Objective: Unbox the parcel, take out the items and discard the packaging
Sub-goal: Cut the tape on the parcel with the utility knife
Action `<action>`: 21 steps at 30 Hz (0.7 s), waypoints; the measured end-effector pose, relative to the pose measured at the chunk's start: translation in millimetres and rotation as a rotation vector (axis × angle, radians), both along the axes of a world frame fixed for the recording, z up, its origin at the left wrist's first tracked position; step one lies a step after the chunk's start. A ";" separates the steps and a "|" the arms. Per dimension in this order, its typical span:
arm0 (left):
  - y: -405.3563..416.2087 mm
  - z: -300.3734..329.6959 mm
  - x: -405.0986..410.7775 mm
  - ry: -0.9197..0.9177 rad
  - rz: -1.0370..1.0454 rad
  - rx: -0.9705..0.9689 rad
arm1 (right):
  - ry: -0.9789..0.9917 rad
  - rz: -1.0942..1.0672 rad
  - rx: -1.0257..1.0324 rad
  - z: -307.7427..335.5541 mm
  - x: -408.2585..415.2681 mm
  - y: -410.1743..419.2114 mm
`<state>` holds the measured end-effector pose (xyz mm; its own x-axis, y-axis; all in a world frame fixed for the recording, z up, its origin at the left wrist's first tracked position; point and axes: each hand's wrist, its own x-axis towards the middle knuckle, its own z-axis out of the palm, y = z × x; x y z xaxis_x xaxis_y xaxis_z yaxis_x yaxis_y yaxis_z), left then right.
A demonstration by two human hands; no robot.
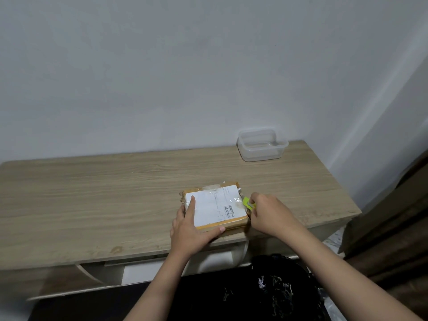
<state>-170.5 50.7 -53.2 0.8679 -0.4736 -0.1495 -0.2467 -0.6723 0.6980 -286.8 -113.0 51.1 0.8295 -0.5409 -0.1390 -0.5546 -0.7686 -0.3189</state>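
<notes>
A small brown cardboard parcel (222, 205) with a white shipping label and clear tape lies flat near the front edge of the wooden table (92, 200). My left hand (190, 230) rests on the parcel's near left corner, index finger stretched over the label and thumb along the front edge. My right hand (269, 213) is at the parcel's right side, closed around a small yellow-green cutter (248, 203) whose tip touches the right edge of the box.
A clear, lidless plastic container (262, 144) stands at the back right of the table against the white wall. A brown curtain (393, 228) hangs at the right. Dark clothing with a pale print (266, 288) fills the bottom of the view.
</notes>
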 end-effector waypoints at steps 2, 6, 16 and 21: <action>0.0 0.0 -0.4 0.000 0.001 -0.002 | 0.012 0.006 0.004 1.4 -2.1 0.2; -0.4 0.2 -1.1 0.006 0.007 -0.007 | 0.032 0.004 0.041 0.6 -11.0 0.0; 1.3 3.2 -0.1 0.031 0.000 -0.002 | -0.109 -0.073 0.084 -13.6 -38.0 6.4; 2.4 5.1 3.8 0.044 -0.029 0.003 | -0.301 -0.203 0.083 -14.3 -56.6 -7.3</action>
<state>-166.7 53.1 -48.1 0.8465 -0.4978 -0.1886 -0.2352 -0.6676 0.7064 -343.4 -120.4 36.7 0.7168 -0.6958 0.0450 -0.5649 -0.6174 -0.5475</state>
